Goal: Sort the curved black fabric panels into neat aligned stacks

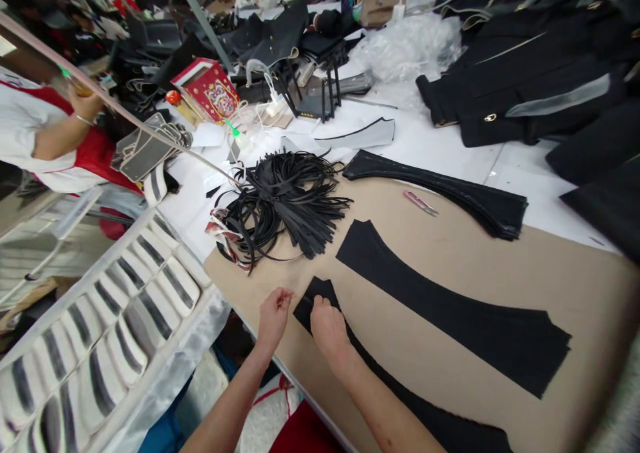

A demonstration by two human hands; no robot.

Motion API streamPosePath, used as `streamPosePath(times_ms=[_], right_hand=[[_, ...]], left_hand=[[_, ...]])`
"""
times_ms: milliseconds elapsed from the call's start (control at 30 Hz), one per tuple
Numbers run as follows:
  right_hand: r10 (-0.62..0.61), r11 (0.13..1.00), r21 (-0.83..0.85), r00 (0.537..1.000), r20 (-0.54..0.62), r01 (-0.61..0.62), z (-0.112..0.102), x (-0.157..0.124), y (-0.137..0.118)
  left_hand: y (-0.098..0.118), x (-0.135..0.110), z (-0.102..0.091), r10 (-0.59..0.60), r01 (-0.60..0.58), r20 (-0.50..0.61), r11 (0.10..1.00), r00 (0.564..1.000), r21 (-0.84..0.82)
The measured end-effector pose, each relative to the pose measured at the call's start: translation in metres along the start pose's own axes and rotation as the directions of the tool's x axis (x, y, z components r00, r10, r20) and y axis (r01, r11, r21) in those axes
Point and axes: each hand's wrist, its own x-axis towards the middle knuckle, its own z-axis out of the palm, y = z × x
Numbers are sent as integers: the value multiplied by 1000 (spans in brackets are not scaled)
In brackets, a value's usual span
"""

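Note:
A long black curved panel [395,383] lies on the tan board at the near edge, partly covered by my right forearm. My right hand [329,326] is closed at its narrow far end, with the fingertips pressed to the black surface. Just left of that end, my left hand [273,316] is held in a pinch; whatever is between its fingertips is too small to make out. Beyond my hands, a second black panel stack [450,306] of similar shape lies flat.
Black strips [295,199] lie bundled at the board's far left. Pink thread snips [420,203] rest near more stacked black pieces [440,189]. On the left stands a tray of padded striped pieces [95,313]. A pole [125,109] slants overhead; a co-worker's arm [65,133] is behind it.

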Motion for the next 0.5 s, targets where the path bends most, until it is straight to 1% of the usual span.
streamPosePath(times_ms=[100, 200, 267, 333, 367, 400, 433, 500], right_hand=[[2, 996, 95, 1000, -9, -1, -5, -6, 9], [-8, 971, 241, 999, -32, 15, -7, -13, 20], [-15, 944, 327, 999, -52, 31, -6, -19, 28], [-17, 897, 440, 997, -74, 48, -5, -26, 35], [-10, 847, 528, 997, -82, 52, -4, -31, 39], [7, 775, 629, 996, -88, 51, -5, -37, 44], [36, 681, 731, 995, -90, 42, -6, -45, 50], [120, 454, 891, 990, -72, 10, -12, -66, 70]], left_hand=[[15, -6, -2, 19, -16, 35, 997, 999, -71], [29, -15, 4, 64, -46, 139, 991, 988, -128], [32, -21, 10, 79, -52, 189, 988, 979, -142], [28, -24, 17, 61, -30, 230, 990, 971, -134], [25, -26, 21, 49, -17, 258, 992, 965, -126], [22, -27, 24, 42, -9, 289, 993, 956, -114], [19, -28, 26, 44, -12, 317, 995, 947, -99], [16, -32, 30, 70, -47, 348, 996, 935, -74]])
